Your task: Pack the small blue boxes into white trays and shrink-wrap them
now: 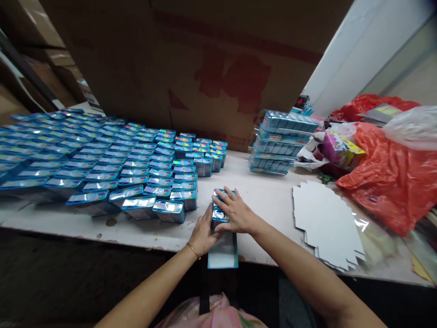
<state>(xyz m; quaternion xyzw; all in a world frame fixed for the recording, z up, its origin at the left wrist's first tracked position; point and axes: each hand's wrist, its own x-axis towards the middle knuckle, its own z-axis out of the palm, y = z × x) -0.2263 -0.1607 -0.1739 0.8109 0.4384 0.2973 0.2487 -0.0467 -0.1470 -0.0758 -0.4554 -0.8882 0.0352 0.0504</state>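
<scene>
We have bare forearms [157,280], with left hand [202,233] and right hand [238,215] ungloved. Thin gold-coloured bracelet [193,250] sits around the left wrist. Our top [221,316] is pink, loosely creased, patterned with pale and green patches; a flat dark strap [204,303] shows at its upper edge.

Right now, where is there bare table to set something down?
The widest bare patch of table lies between the right hand, the stacked packs and the white cards. A thin strip runs along the front edge, before the rows of blue boxes. The left side is crowded with those boxes, the far right with red bags.
</scene>
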